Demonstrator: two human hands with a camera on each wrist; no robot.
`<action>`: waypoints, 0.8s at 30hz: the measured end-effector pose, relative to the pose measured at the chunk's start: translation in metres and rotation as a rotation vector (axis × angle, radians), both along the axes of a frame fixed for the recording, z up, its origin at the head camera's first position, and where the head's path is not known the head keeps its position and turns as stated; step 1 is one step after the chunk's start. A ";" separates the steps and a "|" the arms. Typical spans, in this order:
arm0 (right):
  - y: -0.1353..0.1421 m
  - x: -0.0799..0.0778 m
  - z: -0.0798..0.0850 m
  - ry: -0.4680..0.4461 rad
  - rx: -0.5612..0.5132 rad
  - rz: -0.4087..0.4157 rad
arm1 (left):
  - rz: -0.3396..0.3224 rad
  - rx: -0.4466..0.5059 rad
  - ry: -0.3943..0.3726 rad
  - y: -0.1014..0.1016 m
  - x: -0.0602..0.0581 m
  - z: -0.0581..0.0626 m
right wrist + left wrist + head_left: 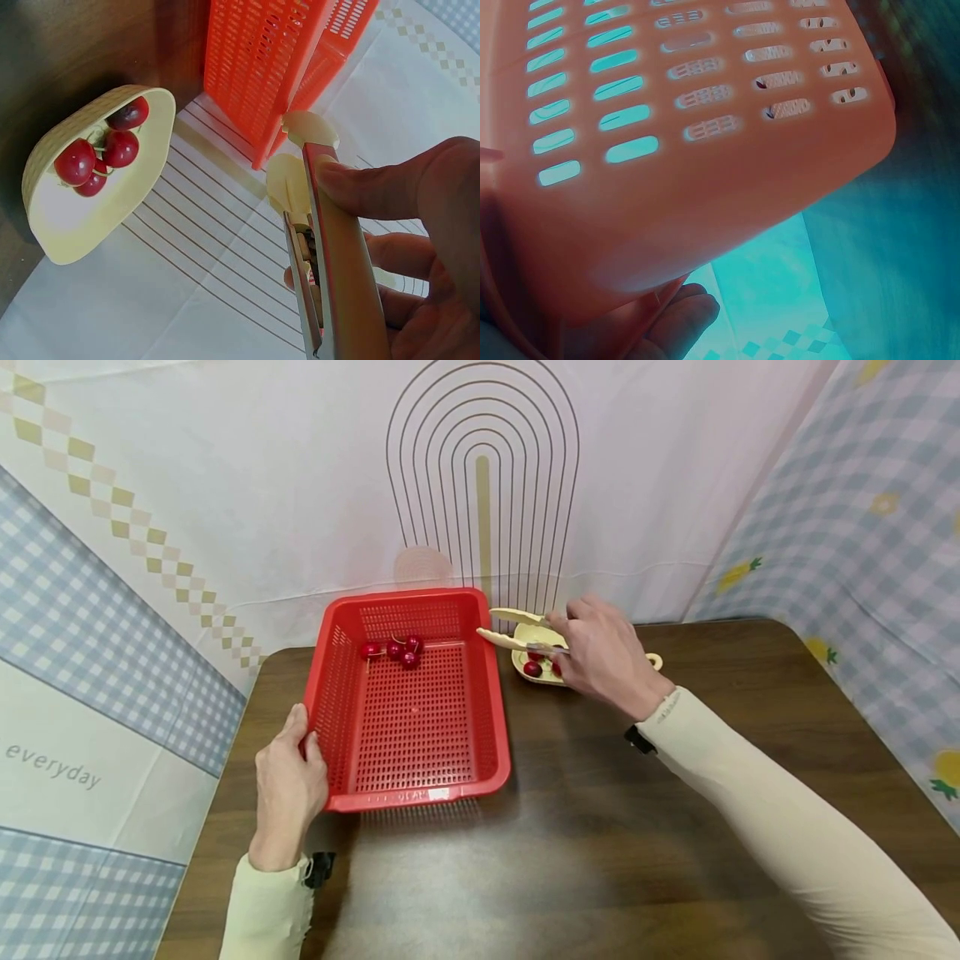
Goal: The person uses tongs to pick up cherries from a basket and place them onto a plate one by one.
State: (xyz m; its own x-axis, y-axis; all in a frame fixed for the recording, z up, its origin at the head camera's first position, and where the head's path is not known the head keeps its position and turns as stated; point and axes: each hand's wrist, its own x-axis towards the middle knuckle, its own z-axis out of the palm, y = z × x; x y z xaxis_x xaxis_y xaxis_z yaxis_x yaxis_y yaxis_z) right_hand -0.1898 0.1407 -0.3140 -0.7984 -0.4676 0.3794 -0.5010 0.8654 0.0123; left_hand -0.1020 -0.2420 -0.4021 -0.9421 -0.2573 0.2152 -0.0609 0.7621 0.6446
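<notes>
My left hand [291,772] grips the left rim of a red perforated plastic basket [498,727]; its fingertips [694,311] show under the rim in the left wrist view. Several dark red cherries [409,659] lie in the basket's far left part. In my right hand [603,656] is a pair of tongs [341,262] with cream tips, spread apart, nothing between them. The tips are by the basket's right rim, above a pale yellow dish [150,172]. Several cherries [75,162] with stems sit in that dish, partly hidden by the right hand in the head view.
The dish's ring handle [655,661] sticks out to the right behind the right hand. Everything stands on a dark wooden table [600,860]. A white patterned cloth [300,485] hangs right behind the basket and dish, with checked cloth [862,527] at the right side.
</notes>
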 end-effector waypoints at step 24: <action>-0.029 -0.009 0.003 0.011 0.057 0.050 | -0.004 0.002 0.023 0.000 -0.001 0.000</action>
